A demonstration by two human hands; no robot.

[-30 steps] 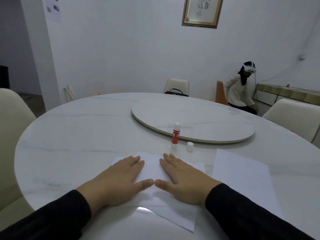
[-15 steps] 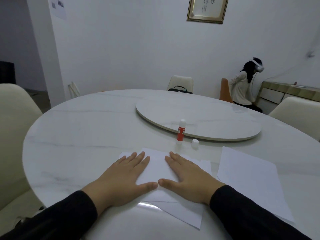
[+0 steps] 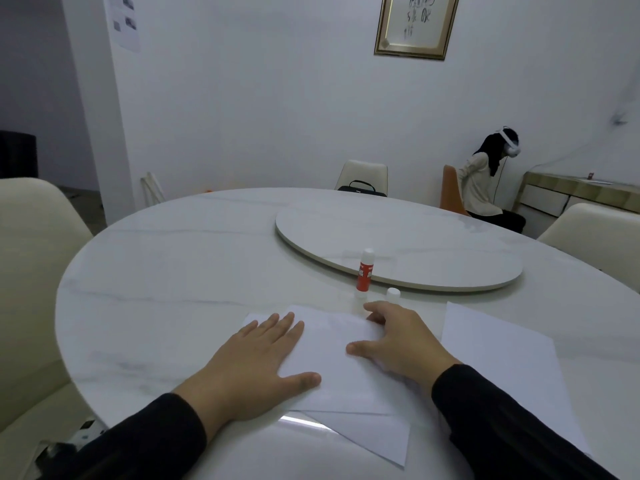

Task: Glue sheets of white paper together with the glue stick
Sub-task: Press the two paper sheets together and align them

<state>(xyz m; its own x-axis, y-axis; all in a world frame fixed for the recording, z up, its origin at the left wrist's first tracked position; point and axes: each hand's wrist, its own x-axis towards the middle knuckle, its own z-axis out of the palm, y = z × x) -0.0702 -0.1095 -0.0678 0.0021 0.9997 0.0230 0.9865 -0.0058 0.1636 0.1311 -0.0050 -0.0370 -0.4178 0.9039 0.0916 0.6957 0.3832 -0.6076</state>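
Two overlapping white sheets [image 3: 332, 368] lie on the near part of the round marble table [image 3: 180, 292]. My left hand [image 3: 256, 365] rests flat on their left half, fingers spread. My right hand [image 3: 398, 341] sits on the sheets' right far corner, fingers bent and reaching toward the far edge, holding nothing. Just beyond it the red and white glue stick [image 3: 365, 275] stands upright, uncapped. Its small white cap [image 3: 393, 293] stands to the right of it. Another white sheet [image 3: 498, 362] lies at the right.
A round turntable [image 3: 415, 244] occupies the table's middle, just behind the glue stick. Cream chairs stand at the left [image 3: 31, 237], right [image 3: 599, 237] and far side [image 3: 363, 174]. A person [image 3: 485, 188] sits by the far right wall.
My right hand has slid right and forward across the sheets toward the glue stick, its fingers now bent. My left hand stays flat on the paper. The view has shifted slightly to the left.
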